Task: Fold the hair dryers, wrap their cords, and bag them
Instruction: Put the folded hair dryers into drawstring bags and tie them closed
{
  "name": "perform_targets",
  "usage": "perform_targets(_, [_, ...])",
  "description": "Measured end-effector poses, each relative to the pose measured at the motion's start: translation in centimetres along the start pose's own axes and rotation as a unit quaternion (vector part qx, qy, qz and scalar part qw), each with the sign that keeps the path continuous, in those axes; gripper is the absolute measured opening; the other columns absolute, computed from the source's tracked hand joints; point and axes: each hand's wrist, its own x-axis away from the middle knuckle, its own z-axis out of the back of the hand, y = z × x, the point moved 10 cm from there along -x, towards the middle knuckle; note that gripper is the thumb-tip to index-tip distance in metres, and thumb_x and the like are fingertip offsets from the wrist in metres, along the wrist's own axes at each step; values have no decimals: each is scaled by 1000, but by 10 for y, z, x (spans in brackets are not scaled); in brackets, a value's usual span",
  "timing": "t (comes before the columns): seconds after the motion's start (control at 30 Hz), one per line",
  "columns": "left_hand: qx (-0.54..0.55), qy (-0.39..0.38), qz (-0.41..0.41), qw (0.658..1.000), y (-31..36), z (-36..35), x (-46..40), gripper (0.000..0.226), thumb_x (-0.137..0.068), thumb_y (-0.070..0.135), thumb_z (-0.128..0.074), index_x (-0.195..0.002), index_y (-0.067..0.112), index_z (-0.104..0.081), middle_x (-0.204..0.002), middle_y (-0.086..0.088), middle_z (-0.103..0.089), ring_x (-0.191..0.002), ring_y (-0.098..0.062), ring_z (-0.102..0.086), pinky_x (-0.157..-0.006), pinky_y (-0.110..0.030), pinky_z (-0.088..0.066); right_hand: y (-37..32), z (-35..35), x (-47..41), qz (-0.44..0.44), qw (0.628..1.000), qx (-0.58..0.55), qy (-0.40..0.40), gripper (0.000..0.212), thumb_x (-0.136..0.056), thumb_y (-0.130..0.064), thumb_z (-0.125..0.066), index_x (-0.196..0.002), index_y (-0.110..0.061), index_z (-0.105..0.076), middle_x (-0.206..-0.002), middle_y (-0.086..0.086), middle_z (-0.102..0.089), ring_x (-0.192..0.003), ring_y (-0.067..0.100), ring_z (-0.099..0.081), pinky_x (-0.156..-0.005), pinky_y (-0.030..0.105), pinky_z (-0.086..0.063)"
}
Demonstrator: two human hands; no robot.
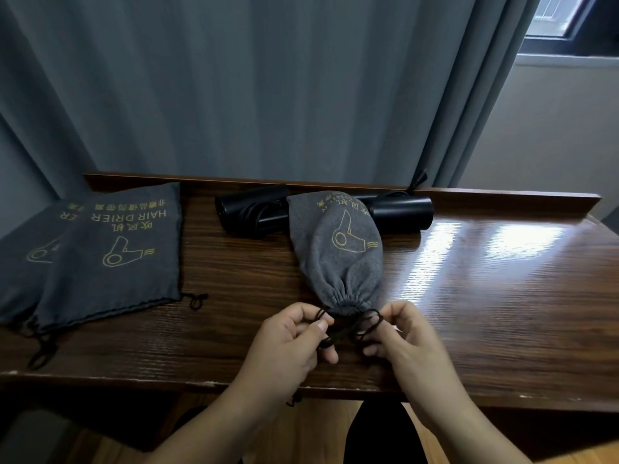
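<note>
Your left hand (288, 333) and right hand (402, 329) each pinch the dark drawstring (348, 324) in curled fingers at the cinched mouth of the filled grey bag (338, 259), mid-surface (485, 313). Two black hair dryers (402, 212) lie just beyond; flat bags (110, 256) lie far left.

- Setting: an indoor room of the guest-room or bedroom kind; it cannot be fixed more closely.
- Full-length grey curtains (268, 88) hang behind the furniture, with a window (566, 18) at the far right.
- A dark wood-grain tabletop (485, 296) with a raised back lip stands against the curtains.
- Grey drawstring pouches (110, 256) at the left, printed "HAIR DRIER" with Chinese text, resemble guest-amenity bags.
- Wood-look flooring (301, 440) shows under the near edge.
- Plain pale wall (542, 128) at the right.
</note>
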Motion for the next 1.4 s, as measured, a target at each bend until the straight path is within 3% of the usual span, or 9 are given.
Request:
perform_targets(0.13, [-7, -2, -6, 1000, 1, -1, 2, 12, -102, 6, -51, -101, 4, -62, -64, -14, -67, -39, -9, -30, -38, -17, -23, -4, -8, 4, -3, 1000, -3, -17, 25, -86, -29, -71, -89, -10, -56, -86, 17, -66, -76, 20, -65, -61, 27, -55])
perform_targets(0.23, [-16, 0, -9, 1000, 2, 0, 2, 12, -101, 6, -51, -102, 5, -63, -64, -13, -67, -39, -8, -30, -38, -17, -24, -8, -11, 7, -39, 991, -126, -15, 4, -102, -11, -54, -98, -10, -55, -84, 15, -66, -69, 25, -67, -52, 27, -52])
perform_targets(0.37, [-37, 5, -10, 999, 2, 4, 3, 13, -102, 8, -51, -102, 8, -64, -64, -12, -67, -38, -6, -30, -39, -16, -25, -6, -13, 7, -93, 973, -209, -35, 25, -104, -1, -36, -105, -6, -60, -72, 16, -64, -55, 25, -62, -44, 26, -47])
perform_targets(0.67, [-77, 15, -11, 997, 4, 10, 1, 15, -102, 8, -52, -95, 5, -64, -49, 3, -48, -39, 0, -37, -43, -9, -31, -11, 10, -6, -85, 925, -370, 25, 28, -98, -5, -32, -76, -17, -44, -69, 5, -55, -86, 27, -70, -92, 41, -51])
perform_targets(0.8, [-88, 9, -22, 996, 9, 7, 3, 14, -101, 8, -54, -94, 2, -64, -53, 0, -50, -38, 0, -38, -42, -8, -31, -10, 13, -3, -94, 921, -377, 39, 27, -98, -7, -33, -76, -18, -44, -58, -2, -28, -48, 16, -41, -67, 34, -48])
perform_targets(0.9, [-84, -1, -21, 996, 8, 2, 4, 15, -100, 7, -54, -97, -5, -63, -51, 5, -47, -40, 0, -37, -44, -9, -31, -10, 9, 0, -87, 921, -380, 28, 27, -94, -5, -32, -74, -17, -46, -59, -4, -19, -43, 9, -20, -44, 24, -34])
perform_targets(1.07, [-110, -4, -8, 994, 4, 4, 2, 16, -101, 13, -55, -96, 2, -66, -49, 16, -43, -40, 1, -37, -43, -8, -29, -16, 7, 1, -77, 931, -356, 7, 27, -94, -3, -29, -78, -15, -46, -58, -4, -24, -42, 6, -17, -38, 20, -19])
perform_targets(1.27, [-214, 0, -72, 974, 21, 10, -1, 18, -97, 20, -62, -82, 17, -71, -55, 15, -56, -52, 3, -45, -55, -12, -36, -45, 11, -1, 62, 995, -60, -45, 32, -91, -1, -39, -70, -18, -55, -58, -6, -42, -44, 5, -30, -42, 18, -25])
perform_targets(1.4, [-310, -27, -118, 943, 35, 8, -4, 6, -90, 29, -73, -84, 30, -74, -68, 25, -67, -62, 7, -60, -62, -9, -40, -74, -12, 11, 289, 860, 416, -64, 14, -84, -35, -48, -81, -25, -57, -65, -14, -55, -63, 4, -52, -57, 19, -31])
